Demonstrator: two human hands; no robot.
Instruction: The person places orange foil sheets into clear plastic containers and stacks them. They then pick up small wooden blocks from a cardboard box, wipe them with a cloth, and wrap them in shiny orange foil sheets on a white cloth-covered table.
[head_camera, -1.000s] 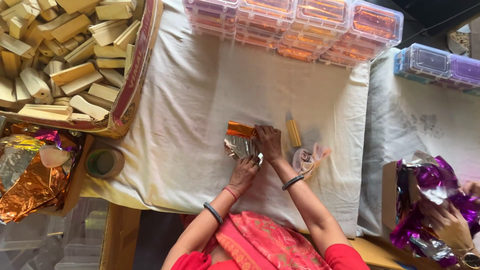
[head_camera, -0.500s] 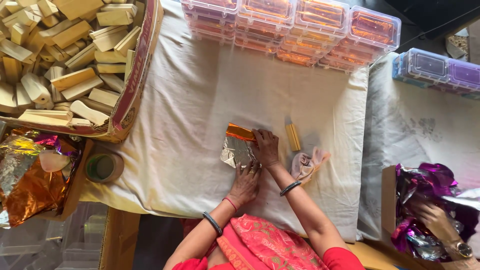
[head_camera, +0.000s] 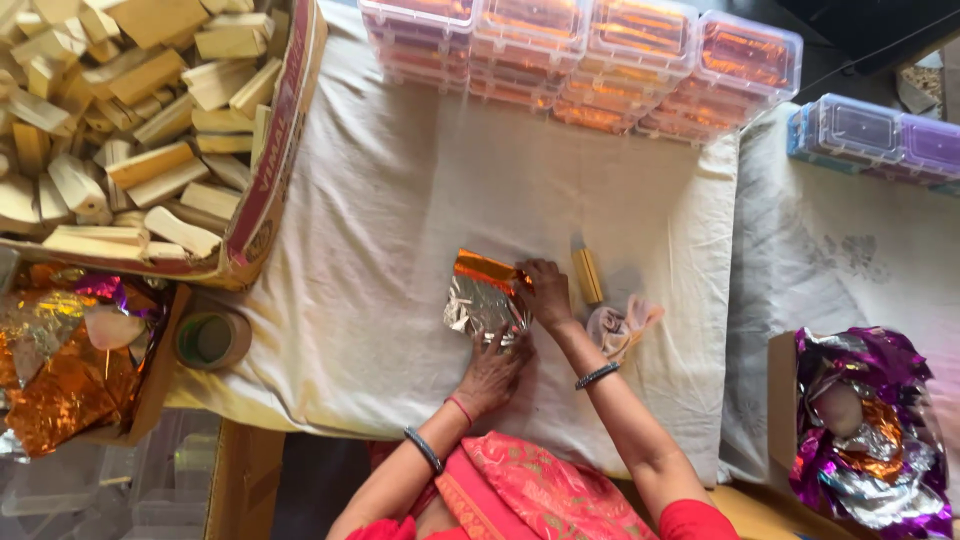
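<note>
Wrapping step in hand: my left hand (head_camera: 492, 368) lies flat, fingers spread open, pressing the near edge of the crinkled silver-and-orange foil sheet (head_camera: 482, 297) onto the white cloth-covered worktop (head_camera: 370, 220). My right hand (head_camera: 546, 291) has its fingers curled closed, pinching the sheet's right end where the orange side folds over. Whatever sits inside the fold is hidden, so I cannot tell its shape. The foil is mid-worktop, just left of the small upright-lying tan wooden block (head_camera: 587, 275) and near the crumpled pinkish rag (head_camera: 620, 325). The fold's long axis runs left-right, slightly tilted, orange strip along the far edge, silver face up toward me. Judgement: the next move calls for keeping the left palm down while the right end gets tucked tight, without tearing thin foil. A cardboard box of wooden blocks (head_camera: 130, 130) sits far left.
</note>
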